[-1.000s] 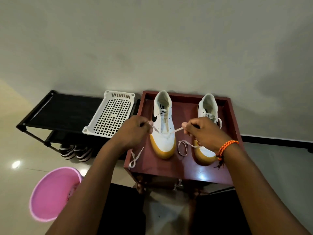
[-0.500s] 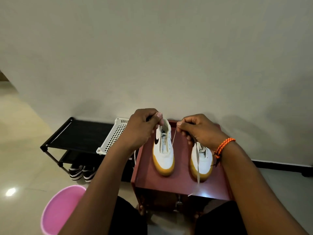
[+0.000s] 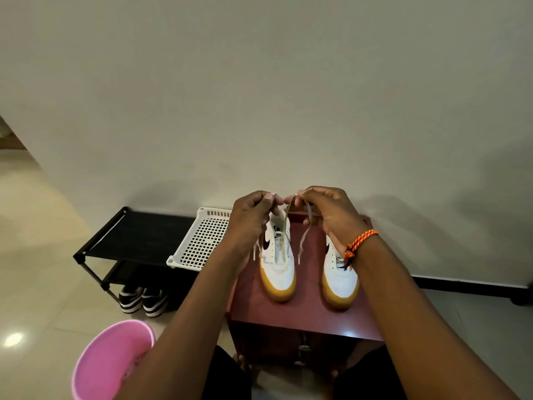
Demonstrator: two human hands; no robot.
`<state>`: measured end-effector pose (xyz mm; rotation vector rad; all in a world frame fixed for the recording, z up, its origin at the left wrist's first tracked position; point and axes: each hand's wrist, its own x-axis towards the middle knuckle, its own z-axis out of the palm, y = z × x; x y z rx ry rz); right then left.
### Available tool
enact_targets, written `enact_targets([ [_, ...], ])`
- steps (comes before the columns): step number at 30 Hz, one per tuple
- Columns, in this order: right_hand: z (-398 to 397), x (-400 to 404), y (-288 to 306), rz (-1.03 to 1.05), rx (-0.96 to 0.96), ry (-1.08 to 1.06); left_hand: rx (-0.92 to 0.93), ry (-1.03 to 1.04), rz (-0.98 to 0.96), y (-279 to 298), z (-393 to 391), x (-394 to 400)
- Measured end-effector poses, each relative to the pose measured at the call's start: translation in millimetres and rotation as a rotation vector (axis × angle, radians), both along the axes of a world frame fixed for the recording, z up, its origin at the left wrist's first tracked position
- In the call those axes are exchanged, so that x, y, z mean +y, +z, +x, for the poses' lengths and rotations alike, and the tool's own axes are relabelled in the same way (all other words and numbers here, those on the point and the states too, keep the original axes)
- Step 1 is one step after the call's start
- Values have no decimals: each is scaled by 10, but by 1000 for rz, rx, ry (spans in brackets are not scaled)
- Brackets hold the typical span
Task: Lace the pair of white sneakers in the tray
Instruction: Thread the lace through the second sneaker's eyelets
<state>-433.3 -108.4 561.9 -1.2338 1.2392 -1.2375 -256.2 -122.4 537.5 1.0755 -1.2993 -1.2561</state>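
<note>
You are holding both ends of a white lace up above the left sneaker, which is sitting toe-toward-you in the dark red tray, with its partner, the right sneaker, standing just beside it. Your left hand is pinching one lace end between thumb and curled fingers; your right hand is pinching the other end, a loop of it draping below the knuckles. The two pinches are nearly meeting over the shoe's far end, close to the collar, and the lace is hanging down from them toward the eyelets. The shoe's long axis is running near to far, so the lace is crossing it from side to side, and the eyelet rows are lying directly beneath and slightly nearer than your fingertips. Your left hand is the closer one to this shoe; whichever eyelet comes next looks to lie below it.
</note>
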Motion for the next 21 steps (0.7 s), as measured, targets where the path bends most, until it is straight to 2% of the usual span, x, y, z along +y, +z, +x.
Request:
enact_targets([
  [2,5,-71,-223,12,-19,-34,-102,27,59,-224,-28,-78],
  [5,-16,-172,-595,104,0,-122,-490,31,52,-795,4,-294],
  [8,-60,-277,-1119,219,170,-202,-805,23,72,-1405,21,-458],
  [11,-97,-354,-1764,340,321,-187,-1111,-64,68,-1854,-14,-509],
  [15,-70,-369,-2252,392,462,-157,-1196,12,16,-2216,-98,-576],
  [21,29,-429,-2648,320,670,-191,-1124,109,-82,-2442,-139,-689],
])
